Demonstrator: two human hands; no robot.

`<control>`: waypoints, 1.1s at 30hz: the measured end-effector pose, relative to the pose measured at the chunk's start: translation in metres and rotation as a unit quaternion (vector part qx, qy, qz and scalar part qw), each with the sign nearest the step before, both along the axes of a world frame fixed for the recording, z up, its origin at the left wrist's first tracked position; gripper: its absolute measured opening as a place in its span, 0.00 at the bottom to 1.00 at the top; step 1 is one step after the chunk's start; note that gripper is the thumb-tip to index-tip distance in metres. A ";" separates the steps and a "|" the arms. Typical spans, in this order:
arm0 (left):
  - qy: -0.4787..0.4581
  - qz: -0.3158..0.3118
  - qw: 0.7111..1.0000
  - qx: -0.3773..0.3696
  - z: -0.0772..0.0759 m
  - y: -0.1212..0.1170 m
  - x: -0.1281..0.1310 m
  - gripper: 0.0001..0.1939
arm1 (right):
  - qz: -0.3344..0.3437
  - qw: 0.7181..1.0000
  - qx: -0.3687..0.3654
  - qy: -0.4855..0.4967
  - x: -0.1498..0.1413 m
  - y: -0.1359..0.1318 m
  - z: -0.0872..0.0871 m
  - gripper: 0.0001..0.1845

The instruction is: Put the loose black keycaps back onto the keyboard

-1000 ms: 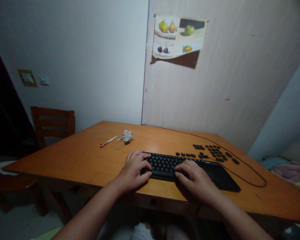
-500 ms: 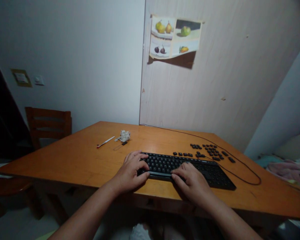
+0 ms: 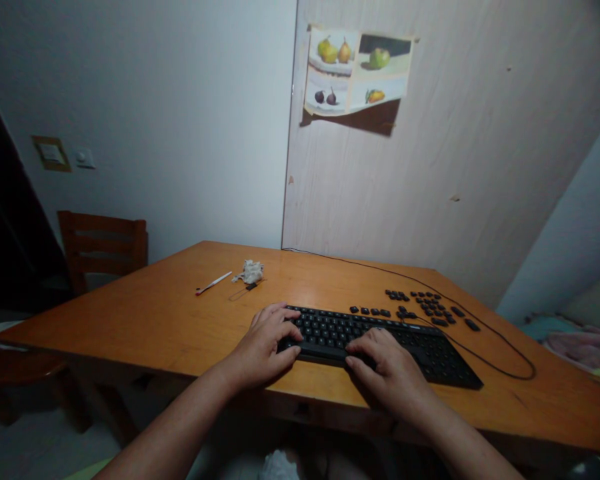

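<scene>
1. The keyboard (image 3: 325, 330) lies flat near the front of the wooden surface (image 3: 155, 320), both bare hands on it.
2. The left hand (image 3: 267, 343) rests over its left end, fingers spread, thumb apart, nothing clasped.
3. The right hand (image 3: 387, 367) bends over its front edge near the middle; whether those fingers pinch anything, I cannot tell.
4. Loose keys (image 3: 439, 321) sit behind it, four in a row, others clustered back right; the cable (image 3: 534, 369) loops around their right side.
5. Further back left lie a crumpled wad (image 3: 251, 271), a white stick (image 3: 215, 283) and a wire tool (image 3: 251, 287).
6. Likely risks: a push backward could scatter the nearest keys; a tug on the cable could sweep the cluster; uneven pressure could slew the keyboard.
</scene>
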State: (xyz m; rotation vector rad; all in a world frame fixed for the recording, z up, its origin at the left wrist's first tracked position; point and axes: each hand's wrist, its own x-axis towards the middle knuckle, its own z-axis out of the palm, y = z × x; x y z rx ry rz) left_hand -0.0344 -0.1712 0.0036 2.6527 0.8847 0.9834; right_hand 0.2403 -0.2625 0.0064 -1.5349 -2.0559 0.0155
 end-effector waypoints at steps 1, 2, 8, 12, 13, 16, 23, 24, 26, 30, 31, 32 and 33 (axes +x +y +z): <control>0.000 -0.001 1.000 0.000 0.000 0.000 0.000 0.07 | -0.002 1.000 0.001 0.000 0.000 0.000 -0.001 0.07; 0.000 -0.001 1.000 0.000 0.001 0.000 0.000 0.07 | -0.003 1.000 0.001 -0.001 0.001 0.001 -0.002 0.08; 0.004 0.001 1.000 0.006 0.004 -0.002 0.001 0.06 | -0.004 1.000 -0.007 -0.008 0.001 0.005 -0.001 0.08; 0.005 0.001 1.000 0.015 0.004 -0.003 0.000 0.06 | 0.001 1.000 -0.009 -0.016 -0.001 0.003 0.005 0.08; 0.006 0.001 1.000 0.016 0.004 -0.003 0.000 0.06 | 0.002 1.000 -0.011 -0.019 -0.001 0.002 0.006 0.08; 0.004 0.002 1.000 0.023 0.004 -0.003 0.001 0.06 | 0.004 1.000 -0.010 -0.027 0.000 0.000 0.007 0.08; -0.001 0.004 1.000 0.019 0.005 -0.004 0.001 0.06 | -0.005 1.000 0.002 -0.023 0.001 0.002 0.001 0.09; -0.001 0.004 1.000 0.018 0.005 -0.004 0.001 0.06 | -0.007 1.000 0.004 -0.024 0.000 0.002 0.000 0.09; -0.001 0.004 1.000 0.013 0.005 -0.004 0.001 0.07 | -0.011 0.999 0.007 -0.031 -0.001 0.002 0.000 0.10; -0.001 0.002 1.000 0.015 0.003 -0.002 0.001 0.07 | -0.023 0.999 0.016 -0.043 -0.003 0.000 0.000 0.10; -0.002 0.001 1.000 0.017 0.002 -0.002 0.001 0.07 | -0.026 0.998 0.018 -0.045 -0.004 -0.001 0.000 0.10; -0.004 0.002 1.000 0.019 0.001 -0.001 0.001 0.07 | -0.029 0.998 0.022 -0.045 -0.004 -0.001 -0.001 0.10; -0.004 0.002 1.000 0.021 0.001 -0.001 0.001 0.07 | -0.031 0.998 0.026 -0.045 -0.005 -0.002 -0.002 0.09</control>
